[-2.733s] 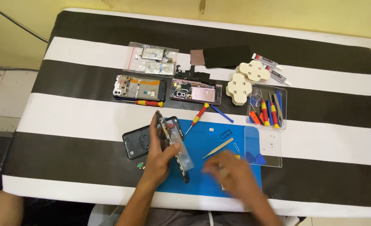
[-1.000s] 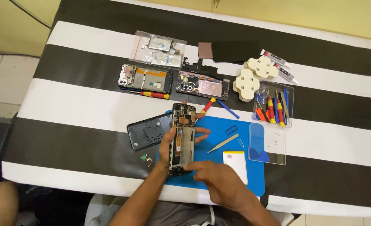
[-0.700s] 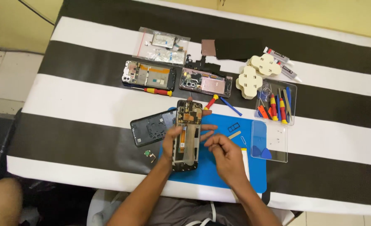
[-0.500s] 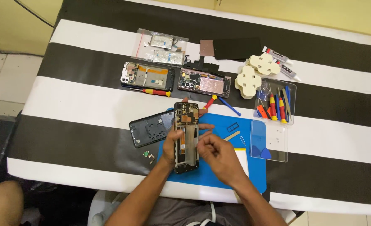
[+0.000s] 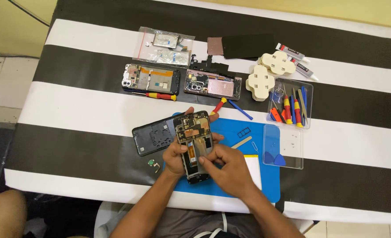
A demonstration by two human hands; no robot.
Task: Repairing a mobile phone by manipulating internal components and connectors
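An opened phone (image 5: 194, 136) with its circuit board and orange ribbon exposed lies lengthwise over the blue work mat (image 5: 252, 128). My left hand (image 5: 174, 155) grips its left edge from below, thumb on the frame. My right hand (image 5: 228, 169) rests over the lower right of the phone, fingertips pinched at a small spot inside the frame; what they touch is too small to tell. A black back cover (image 5: 153, 135) lies just left of the phone.
Two more opened phones (image 5: 150, 79) (image 5: 213, 84) lie at the back, with a red-handled screwdriver (image 5: 160, 95), bagged parts (image 5: 163, 46), white blocks (image 5: 260, 81), a clear tray of tools (image 5: 290, 103), a clear lid (image 5: 283, 145) and a white card (image 5: 252, 169).
The phone has been turned from tilted to lengthwise over the mat. My right hand came from the mat's right side onto the phone's lower part. The camera view shifted a little.
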